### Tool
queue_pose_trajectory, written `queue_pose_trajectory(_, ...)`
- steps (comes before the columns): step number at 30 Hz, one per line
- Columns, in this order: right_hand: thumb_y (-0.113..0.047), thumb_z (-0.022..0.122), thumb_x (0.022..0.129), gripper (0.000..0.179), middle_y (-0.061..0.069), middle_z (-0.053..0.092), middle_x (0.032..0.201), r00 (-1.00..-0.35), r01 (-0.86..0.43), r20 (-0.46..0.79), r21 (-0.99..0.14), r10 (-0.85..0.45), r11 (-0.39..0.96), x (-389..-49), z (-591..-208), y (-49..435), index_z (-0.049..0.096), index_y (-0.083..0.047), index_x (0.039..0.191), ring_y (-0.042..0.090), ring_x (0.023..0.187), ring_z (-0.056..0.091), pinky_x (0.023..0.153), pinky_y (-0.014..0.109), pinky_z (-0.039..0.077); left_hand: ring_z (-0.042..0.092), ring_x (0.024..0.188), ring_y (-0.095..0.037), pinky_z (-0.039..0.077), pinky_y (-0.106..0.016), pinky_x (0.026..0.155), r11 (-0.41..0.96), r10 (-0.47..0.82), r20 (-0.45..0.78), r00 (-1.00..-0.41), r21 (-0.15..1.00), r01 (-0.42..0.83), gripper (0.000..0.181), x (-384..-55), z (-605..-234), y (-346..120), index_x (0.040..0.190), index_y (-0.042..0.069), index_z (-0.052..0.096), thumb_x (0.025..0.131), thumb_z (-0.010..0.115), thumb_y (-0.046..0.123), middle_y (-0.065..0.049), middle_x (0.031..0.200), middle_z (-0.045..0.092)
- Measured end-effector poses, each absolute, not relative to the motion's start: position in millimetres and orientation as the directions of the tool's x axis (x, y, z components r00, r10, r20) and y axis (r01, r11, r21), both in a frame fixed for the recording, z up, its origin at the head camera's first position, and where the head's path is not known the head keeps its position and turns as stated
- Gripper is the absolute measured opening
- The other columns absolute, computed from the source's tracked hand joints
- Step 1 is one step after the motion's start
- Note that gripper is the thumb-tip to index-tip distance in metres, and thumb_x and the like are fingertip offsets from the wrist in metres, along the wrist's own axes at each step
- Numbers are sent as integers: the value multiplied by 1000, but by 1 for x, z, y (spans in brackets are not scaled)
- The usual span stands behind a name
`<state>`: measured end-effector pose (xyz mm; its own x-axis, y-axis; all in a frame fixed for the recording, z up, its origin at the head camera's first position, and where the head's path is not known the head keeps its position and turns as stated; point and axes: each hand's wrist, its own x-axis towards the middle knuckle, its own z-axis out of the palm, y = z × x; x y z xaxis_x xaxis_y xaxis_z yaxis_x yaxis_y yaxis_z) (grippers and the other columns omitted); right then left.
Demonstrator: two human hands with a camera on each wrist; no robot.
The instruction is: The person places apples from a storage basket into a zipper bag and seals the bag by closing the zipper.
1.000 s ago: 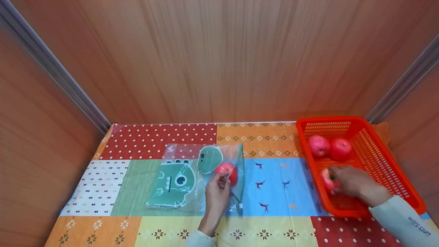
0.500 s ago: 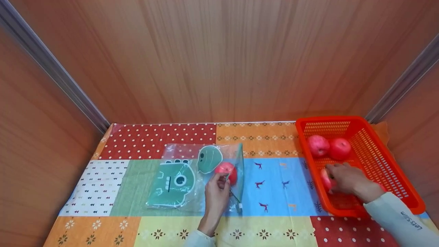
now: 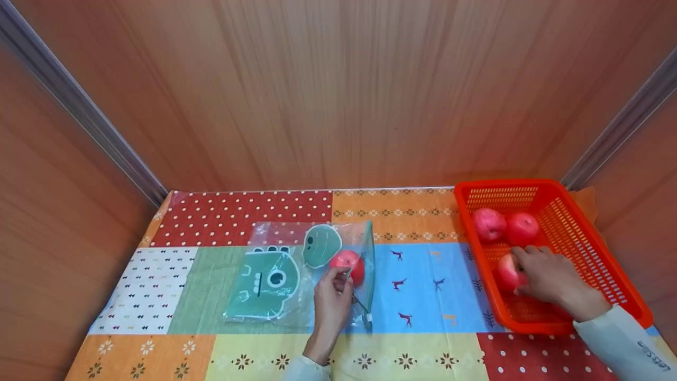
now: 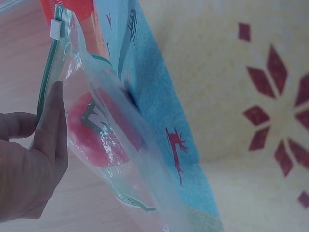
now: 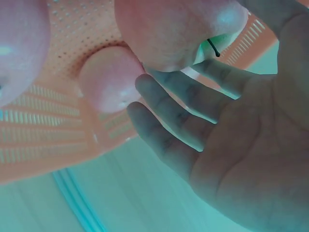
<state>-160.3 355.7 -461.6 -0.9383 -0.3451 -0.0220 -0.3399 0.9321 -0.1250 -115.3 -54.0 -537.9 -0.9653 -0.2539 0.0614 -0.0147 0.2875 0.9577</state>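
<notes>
My left hand (image 3: 333,304) pinches the green zip edge of a clear plastic bag (image 4: 145,169) between thumb and fingers. A white slider (image 4: 55,30) sits on that edge. The bag lies on the cloth, printed with a green one-eyed monster (image 3: 264,283). Inside it, near the mouth, is a red apple (image 3: 347,260). Over in the orange-red basket (image 3: 608,259), my right hand (image 3: 550,278) holds another apple (image 3: 509,273), its fingers and thumb around the fruit. The right wrist view shows this apple's stem end (image 5: 212,46). The palm hides part of the basket floor.
Two more apples, one pinkish (image 3: 488,224) and one red (image 3: 522,229), sit side by side at the basket's far left. A patchwork cloth (image 3: 423,211) covers the table. A wood-grain panel (image 3: 338,95) rises behind, with side panels left and right.
My right hand and the apple under it have shifted and turned a little inside the basket, lately slightly up and right. My left hand keeps its pinch on the bag.
</notes>
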Motion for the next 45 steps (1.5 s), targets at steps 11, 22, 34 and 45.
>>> queue_pose_trajectory(11, -15, 99, 66, 84, 28, 63, 118, -943, -330, 82, -92, -323, 939, -148, -453, 356, 55, 5, 135, 42, 96, 58, 82, 69, 58, 63, 73, -14, 59, -24, 61, 296, -247, 62, -967, 955, -15, 23, -115, -537, -54, 114, 1, 73, 93, 71, -7, -8, 92, 67)
queue_pose_trajectory(22, -17, 100, 67, 92, 32, 59, 130, -947, -316, 93, -81, -308, 945, -137, -440, 349, 52, 5, 142, 50, 107, 55, 92, 75, 51, 63, 72, -13, 58, -24, 60, 295, -255, 65, -965, 955, -14, 22, -115, -539, -55, 113, 1, 73, 93, 70, -8, -7, 90, 67)
queue_pose_trajectory(34, -19, 104, 56, 102, 31, 60, 131, -925, -339, 183, -9, -332, 941, -129, -424, 334, 55, 3, 142, 51, 113, 56, 97, 73, 50, 62, 76, -15, 59, -23, 62, 299, -247, 62, -967, 954, -15, 23, -113, -540, -56, 115, 2, 72, 93, 71, -7, -7, 93, 65)
queue_pose_trajectory(45, -13, 105, 54, 100, 27, 61, 132, -874, -420, 276, -11, -401, 908, -124, -415, 319, 56, 2, 140, 48, 117, 56, 102, 71, 49, 62, 75, -14, 57, -23, 63, 302, -241, 51, -969, 953, -25, 23, -114, -542, -55, 115, 1, 72, 94, 68, -8, -6, 91, 66)
